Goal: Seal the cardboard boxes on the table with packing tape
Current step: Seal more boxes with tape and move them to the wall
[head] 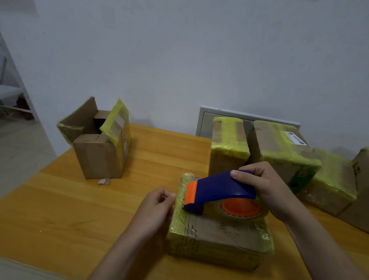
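The blue tape dispenser (pixel 221 189) lies across the top of the nearest cardboard box (pixel 222 233), which sits on the wooden bench (pixel 93 210) right in front of the person. The dispenser's long axis runs left to right over the box. Its orange nose points left towards the box's left edge, and the tape roll (pixel 240 209) on its orange hub is at the right end. The nose end rests low on the box top.

The right hand (pixel 267 191) grips the dispenser's handle from the right, with fingers curled over the blue cover and the thumb on top. The left hand (pixel 158 206) is at the box's left edge, just beside the nose. Its fingers are curled and its thumb and forefinger are drawn together, but I cannot tell whether they pinch tape. Yellowish tape already bands this box's left and right ends.

At the far left of the bench stands an open box (pixel 99 145) with its flaps up. Behind the dispenser, a row of taped boxes (pixel 283 151) runs off to the right.
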